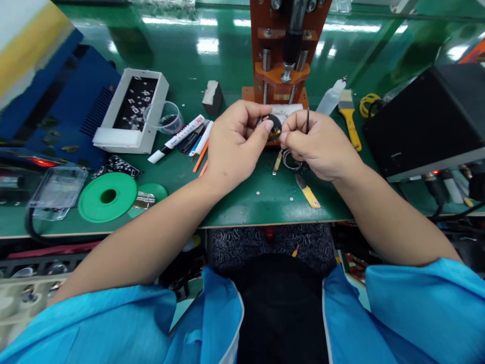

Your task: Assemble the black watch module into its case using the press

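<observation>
My left hand (237, 139) pinches a small round black part (273, 127) with shiny, gold-coloured bits between thumb and fingers. Close against its right edge is my right hand (316, 139), its fingers closed round a thin dark tool (307, 120) whose upper end sticks up above the knuckles; the tip is hidden. Under the right hand lie a metal ring (291, 161) and a short tan-handled tool (278, 162). Nearer the table edge rests a knife with a yellow handle (311, 197). Directly behind the hands stands an orange hand press (282, 76).
To the left are a white box of small parts (161, 96), a clear cup (168, 119), markers (182, 134) and a green spool (108, 197). A bottle (331, 98), yellow brush (352, 121) and black box (424, 121) stand right. A grey-topped block (212, 97) sits behind.
</observation>
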Motion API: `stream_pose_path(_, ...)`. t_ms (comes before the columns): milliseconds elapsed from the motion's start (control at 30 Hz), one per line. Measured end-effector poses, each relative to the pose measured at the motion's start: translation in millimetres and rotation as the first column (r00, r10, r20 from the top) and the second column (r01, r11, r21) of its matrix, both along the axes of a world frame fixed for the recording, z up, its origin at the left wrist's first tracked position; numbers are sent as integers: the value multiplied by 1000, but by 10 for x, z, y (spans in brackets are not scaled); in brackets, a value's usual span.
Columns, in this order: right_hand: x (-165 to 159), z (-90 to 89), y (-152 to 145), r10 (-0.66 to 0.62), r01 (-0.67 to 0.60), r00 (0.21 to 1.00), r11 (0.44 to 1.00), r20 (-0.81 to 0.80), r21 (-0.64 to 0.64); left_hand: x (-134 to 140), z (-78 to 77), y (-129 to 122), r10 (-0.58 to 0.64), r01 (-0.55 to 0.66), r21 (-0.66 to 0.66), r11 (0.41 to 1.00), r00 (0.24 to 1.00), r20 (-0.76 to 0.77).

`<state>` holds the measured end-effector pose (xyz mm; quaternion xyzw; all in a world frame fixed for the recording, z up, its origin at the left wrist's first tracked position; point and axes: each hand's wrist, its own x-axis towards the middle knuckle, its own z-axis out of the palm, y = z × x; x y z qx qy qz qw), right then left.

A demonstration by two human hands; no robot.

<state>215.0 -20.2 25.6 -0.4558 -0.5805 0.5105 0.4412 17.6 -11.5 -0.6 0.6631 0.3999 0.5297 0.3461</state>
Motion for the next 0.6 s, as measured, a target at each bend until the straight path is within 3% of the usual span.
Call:
stream_pose_path(367,-3,41,-15,29,-31,998,999,-58,-29,-15,-30,60,29,-29,-7,1000,1000,-6)
stream_pose_path(600,-23,41,-16,7,-7,1000,1000,-14,-12,-18,38,4,86,-81,45,996,988,-128)
